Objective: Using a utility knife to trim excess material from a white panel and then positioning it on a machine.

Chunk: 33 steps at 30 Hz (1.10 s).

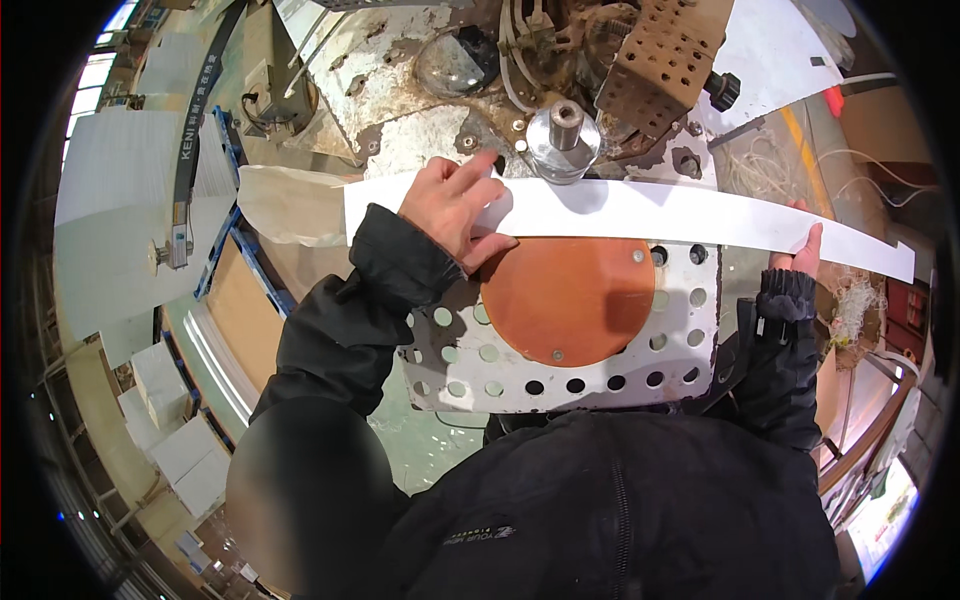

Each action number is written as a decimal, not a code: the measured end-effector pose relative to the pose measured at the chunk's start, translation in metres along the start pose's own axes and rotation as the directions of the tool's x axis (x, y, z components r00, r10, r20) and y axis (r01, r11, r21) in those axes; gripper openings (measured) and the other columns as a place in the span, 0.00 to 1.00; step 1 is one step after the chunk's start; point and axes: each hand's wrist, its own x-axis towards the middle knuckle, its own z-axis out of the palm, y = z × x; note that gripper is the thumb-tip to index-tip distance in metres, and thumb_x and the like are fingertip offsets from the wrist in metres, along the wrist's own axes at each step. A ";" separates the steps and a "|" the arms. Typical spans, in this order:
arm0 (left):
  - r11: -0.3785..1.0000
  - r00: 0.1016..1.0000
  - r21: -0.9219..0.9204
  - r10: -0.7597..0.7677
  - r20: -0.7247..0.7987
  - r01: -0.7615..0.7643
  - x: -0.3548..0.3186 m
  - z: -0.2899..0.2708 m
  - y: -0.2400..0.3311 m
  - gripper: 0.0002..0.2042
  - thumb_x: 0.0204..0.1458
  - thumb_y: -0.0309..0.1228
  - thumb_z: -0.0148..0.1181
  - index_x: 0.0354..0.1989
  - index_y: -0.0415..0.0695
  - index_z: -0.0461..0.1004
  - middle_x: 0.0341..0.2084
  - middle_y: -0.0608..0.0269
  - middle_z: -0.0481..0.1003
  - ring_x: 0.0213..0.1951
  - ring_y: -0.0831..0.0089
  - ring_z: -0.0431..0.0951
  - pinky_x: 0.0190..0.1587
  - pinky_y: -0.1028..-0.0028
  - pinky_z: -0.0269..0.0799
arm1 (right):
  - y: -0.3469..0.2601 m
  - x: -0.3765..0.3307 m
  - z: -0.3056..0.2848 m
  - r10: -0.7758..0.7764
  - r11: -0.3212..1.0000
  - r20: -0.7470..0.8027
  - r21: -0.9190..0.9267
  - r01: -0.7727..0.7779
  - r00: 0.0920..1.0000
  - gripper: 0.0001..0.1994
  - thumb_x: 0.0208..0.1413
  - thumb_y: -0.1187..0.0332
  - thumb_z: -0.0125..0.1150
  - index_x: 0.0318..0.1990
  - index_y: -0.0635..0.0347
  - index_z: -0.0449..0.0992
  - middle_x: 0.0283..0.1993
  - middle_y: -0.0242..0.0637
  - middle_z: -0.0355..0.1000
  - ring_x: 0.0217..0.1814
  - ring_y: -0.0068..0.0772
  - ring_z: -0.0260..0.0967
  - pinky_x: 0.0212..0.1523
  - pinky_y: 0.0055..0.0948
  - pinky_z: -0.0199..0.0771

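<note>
A long white strip (640, 208) lies across the machine's work table from left to right, its right part reaching past the table and bending toward me. My left hand (455, 205) rests over the strip's left part, fingers apart, with the thumb along the near edge. At the other end, my right hand (800, 250) pinches the strip, thumb on top and fingertips showing at the far edge. Touching the strip's far edge is a round metal spindle (563, 145). An orange-brown disc (570, 300) sits just nearer to me, partly beneath the strip.
The table's near part is a perforated metal plate (620, 398). A rusty perforated metal box (665, 55) with a black knob (722, 92) stands behind the spindle. Stacked white sheets (130, 190) are at the left. Tangled shavings (855, 310) lie at the right.
</note>
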 end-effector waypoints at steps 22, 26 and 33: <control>0.994 0.988 0.026 0.106 0.108 -0.110 -0.011 -0.024 -0.039 0.28 0.34 0.39 0.75 0.43 0.42 0.69 0.43 0.60 0.75 0.47 0.51 0.69 0.51 0.57 0.67 | -0.028 -0.066 0.009 0.346 0.900 0.111 -0.322 -0.295 0.932 0.16 0.63 0.54 0.58 0.45 0.58 0.74 0.43 0.37 0.76 0.43 0.29 0.73 0.45 0.31 0.73; 0.993 0.989 0.054 0.097 0.115 -0.104 -0.021 -0.030 -0.047 0.30 0.34 0.38 0.76 0.46 0.42 0.69 0.38 0.57 0.74 0.47 0.51 0.69 0.47 0.59 0.69 | -0.059 -0.078 -0.006 0.499 0.253 0.316 -0.944 0.213 0.807 0.14 0.59 0.57 0.64 0.31 0.59 0.76 0.29 0.32 0.74 0.28 0.27 0.71 0.29 0.25 0.71; 0.984 0.977 0.073 0.149 0.155 -0.162 -0.030 -0.037 -0.061 0.23 0.37 0.35 0.74 0.37 0.42 0.68 0.50 0.56 0.75 0.48 0.50 0.69 0.52 0.54 0.68 | -0.054 -0.075 0.034 0.145 -0.338 0.979 -0.087 0.937 0.143 0.27 0.48 0.57 0.70 0.53 0.62 0.72 0.53 0.49 0.68 0.55 0.50 0.65 0.56 0.41 0.65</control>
